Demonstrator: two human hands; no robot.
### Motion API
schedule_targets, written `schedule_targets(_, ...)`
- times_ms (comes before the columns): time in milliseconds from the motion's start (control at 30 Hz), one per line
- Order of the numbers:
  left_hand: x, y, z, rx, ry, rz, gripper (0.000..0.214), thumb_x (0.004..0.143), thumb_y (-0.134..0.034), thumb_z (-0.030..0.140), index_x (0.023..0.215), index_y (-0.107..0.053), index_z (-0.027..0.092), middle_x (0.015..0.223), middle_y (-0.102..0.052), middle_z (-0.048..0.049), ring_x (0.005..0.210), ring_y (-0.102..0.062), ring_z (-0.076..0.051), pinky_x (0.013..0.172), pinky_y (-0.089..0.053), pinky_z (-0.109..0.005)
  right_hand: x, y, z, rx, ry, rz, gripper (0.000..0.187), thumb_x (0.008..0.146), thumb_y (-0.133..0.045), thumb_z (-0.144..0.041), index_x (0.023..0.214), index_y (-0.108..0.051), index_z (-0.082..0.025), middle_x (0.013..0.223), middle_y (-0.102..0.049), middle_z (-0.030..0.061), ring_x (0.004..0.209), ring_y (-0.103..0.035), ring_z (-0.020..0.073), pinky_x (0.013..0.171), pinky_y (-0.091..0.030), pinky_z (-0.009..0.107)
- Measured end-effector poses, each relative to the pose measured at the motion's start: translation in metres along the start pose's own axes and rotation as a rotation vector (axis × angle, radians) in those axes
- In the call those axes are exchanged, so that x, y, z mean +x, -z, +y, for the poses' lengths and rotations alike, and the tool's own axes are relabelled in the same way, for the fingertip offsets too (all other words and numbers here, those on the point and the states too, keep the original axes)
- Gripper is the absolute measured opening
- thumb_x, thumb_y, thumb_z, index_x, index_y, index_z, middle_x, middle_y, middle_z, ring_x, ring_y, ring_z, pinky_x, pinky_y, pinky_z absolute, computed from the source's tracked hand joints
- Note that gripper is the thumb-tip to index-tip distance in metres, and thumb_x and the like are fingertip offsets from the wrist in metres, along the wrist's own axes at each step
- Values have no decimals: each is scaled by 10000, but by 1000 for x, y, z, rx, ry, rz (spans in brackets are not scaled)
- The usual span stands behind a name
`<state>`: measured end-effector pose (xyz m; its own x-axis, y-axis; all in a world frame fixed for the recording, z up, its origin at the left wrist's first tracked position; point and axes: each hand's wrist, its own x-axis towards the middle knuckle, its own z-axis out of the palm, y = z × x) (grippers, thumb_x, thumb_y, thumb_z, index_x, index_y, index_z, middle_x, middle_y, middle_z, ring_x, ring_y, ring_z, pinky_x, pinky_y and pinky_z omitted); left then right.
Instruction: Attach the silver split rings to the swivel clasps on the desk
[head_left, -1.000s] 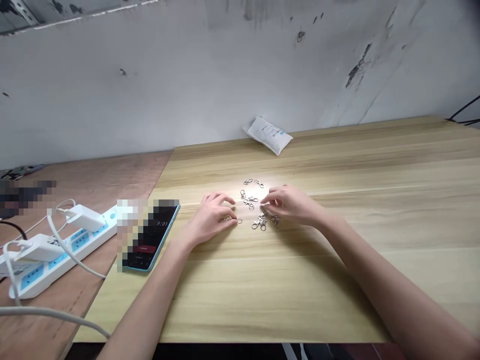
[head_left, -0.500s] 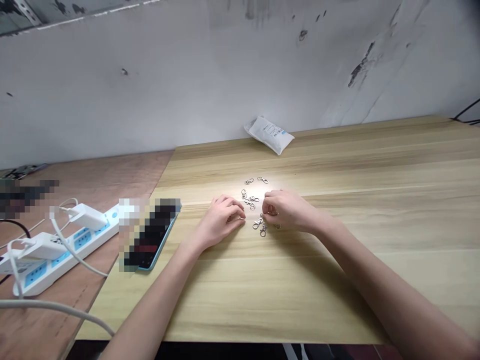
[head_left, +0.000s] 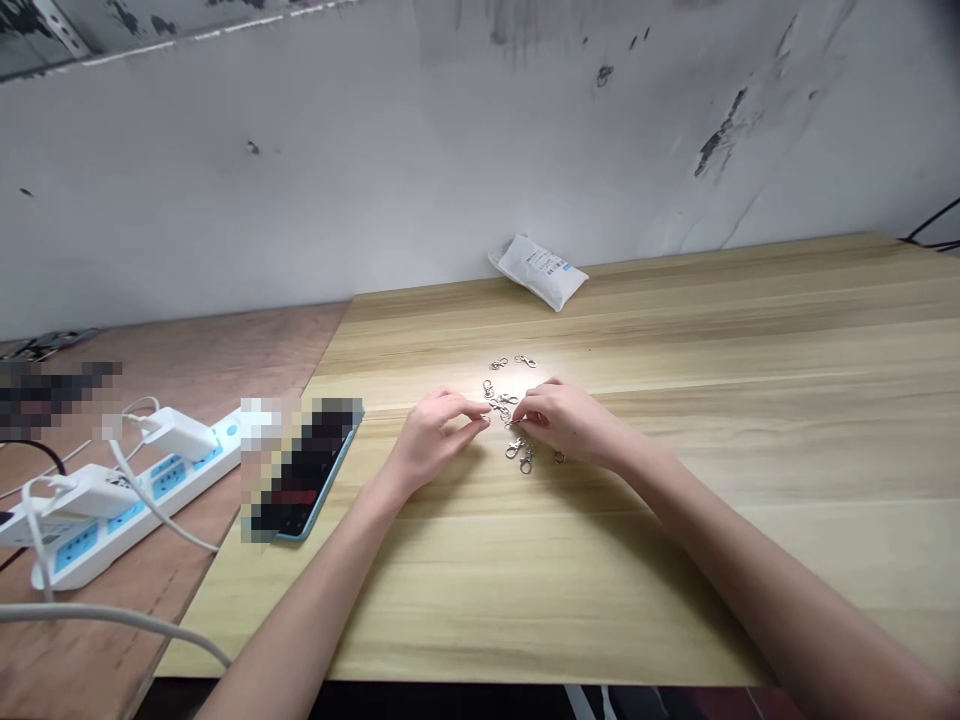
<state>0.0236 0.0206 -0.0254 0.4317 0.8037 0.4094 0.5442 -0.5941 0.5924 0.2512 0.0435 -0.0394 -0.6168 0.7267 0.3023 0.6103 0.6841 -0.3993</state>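
Note:
Several small silver clasps and rings (head_left: 508, 401) lie scattered in a bright patch on the light wooden table (head_left: 675, 520). My left hand (head_left: 435, 436) is raised a little off the table, thumb and forefinger pinched on something too small to name. My right hand (head_left: 562, 419) is just to its right, fingers curled and pinched on a small metal clasp. The two pinches nearly meet above the loose pieces. More clasps (head_left: 523, 452) lie under and in front of my right hand.
A phone (head_left: 307, 470) lies to the left of my left hand. A white and blue power strip (head_left: 112, 495) with plugged chargers and cables sits on the brown bench at left. A white packet (head_left: 541, 268) lies by the wall.
Both hands have lifted from the table and drawn together. My left hand picked a small piece off the table; my right hand curled in and took up a clasp.

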Motion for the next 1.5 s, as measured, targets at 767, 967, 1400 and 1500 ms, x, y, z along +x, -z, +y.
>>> schedule_targets(767, -3, -1, -13, 43, 80, -40, 24, 809, -705, 225, 787, -704, 214, 1000, -693, -48, 987, -566, -223, 867, -489, -407, 3, -13, -16, 133, 52, 188, 87, 897, -598, -214, 850, -670, -211, 987, -653, 72, 933, -593, 200, 853, -422, 390)
schedule_targets(967, -2, -1, -13, 19, 58, -62, 76, 852, -652, 199, 856, -723, 223, 1008, -689, -55, 1007, -563, -218, 901, -474, -408, 4, -13, -16, 108, 30, 206, 89, 898, -597, -220, 845, -668, -208, 961, -654, 66, 914, -588, 200, 864, -404, 396)
schedule_targets(1400, -1, 1, -12, 44, 138, -26, 36, 803, -711, 192, 795, -723, 225, 1028, -669, -46, 1059, -539, -225, 952, -441, -429, 4, -15, -18, 105, 34, 241, 87, 895, -603, -220, 834, -662, -204, 938, -651, 58, 904, -586, 198, 851, -398, 384)
schedule_targets(1500, -1, 1, -10, 6, 141, -16, 33, 801, -713, 198, 785, -720, 226, 1073, -665, -48, 1136, -527, -231, 1014, -409, -452, 4, -16, -17, 99, 24, 273, 98, 893, -606, -225, 810, -652, -203, 936, -650, 56, 906, -591, 199, 865, -397, 394)
